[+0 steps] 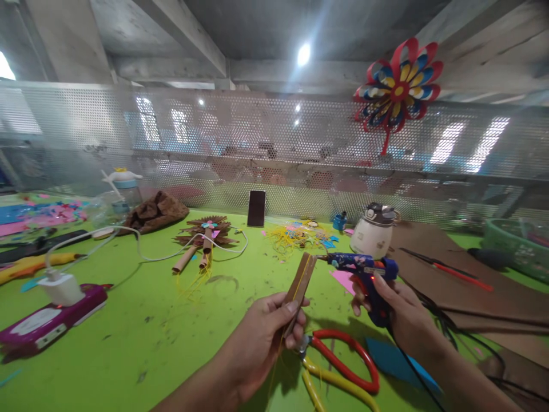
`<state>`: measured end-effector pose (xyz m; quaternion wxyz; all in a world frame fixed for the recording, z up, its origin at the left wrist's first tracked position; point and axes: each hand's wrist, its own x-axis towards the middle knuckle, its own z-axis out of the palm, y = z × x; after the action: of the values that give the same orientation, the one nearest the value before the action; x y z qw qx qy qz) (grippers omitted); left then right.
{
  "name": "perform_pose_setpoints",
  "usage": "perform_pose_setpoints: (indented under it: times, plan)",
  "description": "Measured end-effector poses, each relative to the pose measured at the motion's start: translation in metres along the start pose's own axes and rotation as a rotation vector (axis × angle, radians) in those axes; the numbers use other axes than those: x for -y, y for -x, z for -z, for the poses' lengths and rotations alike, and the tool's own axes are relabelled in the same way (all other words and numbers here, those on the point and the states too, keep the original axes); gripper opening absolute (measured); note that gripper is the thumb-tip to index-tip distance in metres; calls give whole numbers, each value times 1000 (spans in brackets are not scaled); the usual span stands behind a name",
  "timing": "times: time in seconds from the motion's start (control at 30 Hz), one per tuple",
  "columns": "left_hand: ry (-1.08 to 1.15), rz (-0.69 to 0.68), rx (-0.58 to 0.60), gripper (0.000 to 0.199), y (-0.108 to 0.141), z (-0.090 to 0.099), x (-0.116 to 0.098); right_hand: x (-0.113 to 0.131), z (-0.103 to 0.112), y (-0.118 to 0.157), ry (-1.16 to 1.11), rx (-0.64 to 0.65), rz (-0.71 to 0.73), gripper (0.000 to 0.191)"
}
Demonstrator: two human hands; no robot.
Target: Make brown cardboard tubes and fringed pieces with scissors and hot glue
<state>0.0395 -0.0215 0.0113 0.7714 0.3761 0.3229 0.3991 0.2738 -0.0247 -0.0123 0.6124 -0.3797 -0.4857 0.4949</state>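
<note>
My left hand (274, 323) grips a folded brown paper strip (301, 280), which tilts up to the right with a thin yellow string along its face. My right hand (397, 306) is wrapped round a blue glue gun (358, 264) with a small red light on it. The gun's nozzle points left, at the strip's upper end; whether they touch, I cannot tell. Scissors with red and yellow handles (345, 357) lie just below, between my hands. A brown paper craft with rolled tubes and yellow strings (207, 240) rests further back on the left.
On the green table (171, 332) are a purple power strip (77, 315) with a white charger, brown cloth (156, 214), an upright phone (256, 209), yellow shreds (295, 236), a white kettle (372, 232) and brown sheets with a red pen (463, 274). A perforated screen (257, 137) stands behind.
</note>
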Motion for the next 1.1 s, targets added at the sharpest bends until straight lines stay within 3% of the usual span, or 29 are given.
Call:
perform_pose_setpoints:
  times: [0.17,0.83,1.1]
  plan:
    - [-3,3,-14,20,-1,1,0,3,0,1,17,-57,81,26]
    - [-2,19,-18,20,-1,4,-2,-6,-2,5,75,122,7,29]
    - [-8,-22,8,24,-3,8,-1,-11,-1,10,246,145,-9,37]
